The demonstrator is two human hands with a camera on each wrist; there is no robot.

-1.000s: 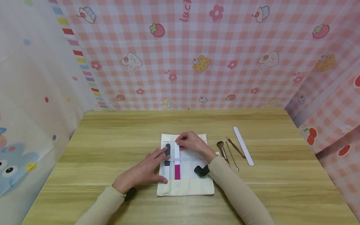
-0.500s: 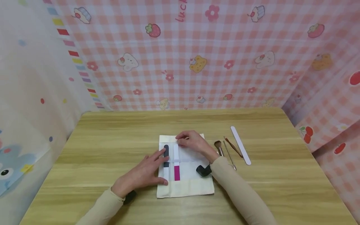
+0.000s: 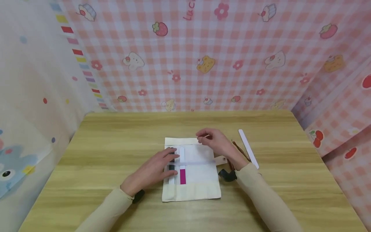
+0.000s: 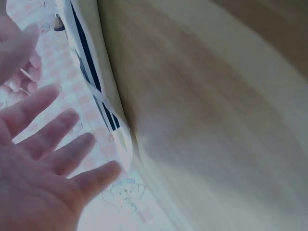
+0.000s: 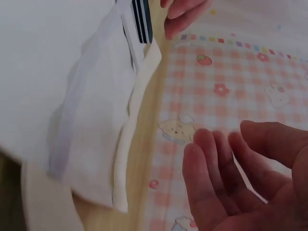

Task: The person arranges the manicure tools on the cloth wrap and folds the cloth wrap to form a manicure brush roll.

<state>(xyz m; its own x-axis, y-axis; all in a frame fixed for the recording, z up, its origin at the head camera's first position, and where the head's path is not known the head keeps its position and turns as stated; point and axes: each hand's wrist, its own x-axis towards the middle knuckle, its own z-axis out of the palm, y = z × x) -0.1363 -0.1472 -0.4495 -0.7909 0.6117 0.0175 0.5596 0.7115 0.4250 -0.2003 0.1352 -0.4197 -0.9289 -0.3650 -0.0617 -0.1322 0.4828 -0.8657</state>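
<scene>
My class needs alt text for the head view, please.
A left hand and right hand are at an open cream pouch on a wooden table, a dark strip and white-magenta strip inside. A white stick lies right; pink checked cloth hangs behind.

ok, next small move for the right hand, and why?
Probably shift the right hand right, to the white file. The hand appears to hold nothing, that file lies loose on the table, and the dark file and pink-ended file already sit in the pouch.
</scene>
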